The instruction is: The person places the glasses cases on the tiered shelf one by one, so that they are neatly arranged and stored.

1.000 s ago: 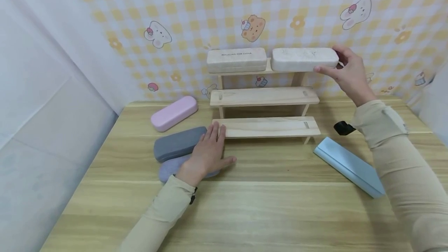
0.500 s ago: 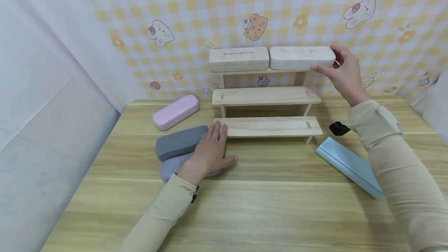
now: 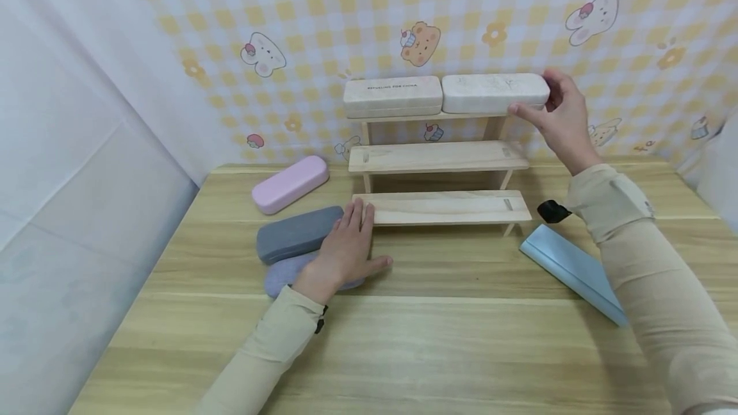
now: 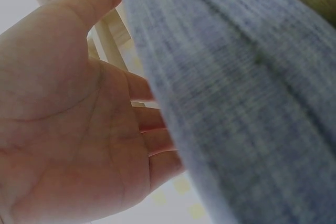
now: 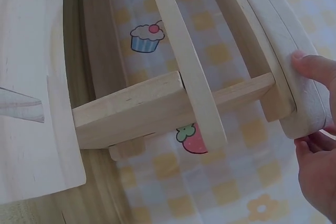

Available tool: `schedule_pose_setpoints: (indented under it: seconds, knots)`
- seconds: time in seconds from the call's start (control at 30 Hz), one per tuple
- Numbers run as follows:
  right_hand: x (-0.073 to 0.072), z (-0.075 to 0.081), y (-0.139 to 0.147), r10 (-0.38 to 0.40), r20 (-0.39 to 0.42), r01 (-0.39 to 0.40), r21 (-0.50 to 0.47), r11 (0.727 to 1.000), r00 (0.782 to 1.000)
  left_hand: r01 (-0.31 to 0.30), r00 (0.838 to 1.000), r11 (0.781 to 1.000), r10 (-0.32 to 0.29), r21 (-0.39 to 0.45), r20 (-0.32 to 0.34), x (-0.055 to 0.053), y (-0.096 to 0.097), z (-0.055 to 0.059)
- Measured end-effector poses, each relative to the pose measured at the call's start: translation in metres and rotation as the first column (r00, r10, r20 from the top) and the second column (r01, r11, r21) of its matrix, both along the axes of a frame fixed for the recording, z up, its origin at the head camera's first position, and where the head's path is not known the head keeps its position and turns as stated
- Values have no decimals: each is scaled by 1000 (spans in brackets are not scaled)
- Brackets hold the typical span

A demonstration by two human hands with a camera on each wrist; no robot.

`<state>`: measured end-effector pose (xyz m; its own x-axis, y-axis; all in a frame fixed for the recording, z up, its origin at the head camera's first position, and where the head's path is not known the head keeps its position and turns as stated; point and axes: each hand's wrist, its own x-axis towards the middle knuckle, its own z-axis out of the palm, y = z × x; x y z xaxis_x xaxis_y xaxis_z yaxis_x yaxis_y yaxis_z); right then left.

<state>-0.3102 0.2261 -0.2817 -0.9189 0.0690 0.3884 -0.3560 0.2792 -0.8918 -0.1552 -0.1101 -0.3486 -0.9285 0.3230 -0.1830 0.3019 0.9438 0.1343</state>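
My right hand [image 3: 562,117] pinches the right end of a white glasses case [image 3: 492,91], thumb in front and fingers behind. That case lies on the top tier of a three-tier wooden stand [image 3: 438,155], right up against a beige glasses case [image 3: 392,96] with lettering. In the right wrist view, the thumb presses the white case [image 5: 310,98]. My left hand [image 3: 344,248] has its fingers stretched, fingertips on the left end of the bottom tier. Under it lies a bluish-purple fabric glasses case [image 4: 236,77], partly hidden in the head view.
A dark grey-blue glasses case [image 3: 300,234] and a pink one [image 3: 290,184] lie left of the stand. On the right are a light blue case [image 3: 573,272] and a small black object [image 3: 553,211] beside my sleeve. A checked cloth [image 3: 323,31] hangs close behind the stand.
My right hand has slid the white glasses case left along the top tier, and the gap to the beige case has closed. My left hand stays in place on the stand.
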Motion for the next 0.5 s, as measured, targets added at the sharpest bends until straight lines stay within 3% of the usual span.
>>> schedule_pose_setpoints:
  seconds: [0.23, 0.5]
  knots:
    - [-11, -3, 4, 4, -45, -5, -6, 1000, 999, 24, 999, 1000, -24, 13, -21, -3, 2, -1]
    - [-11, -7, 3, -5, -13, 6, 83, 997, 1000, 24, 1000, 1000, -24, 13, -18, -1, -2, -3]
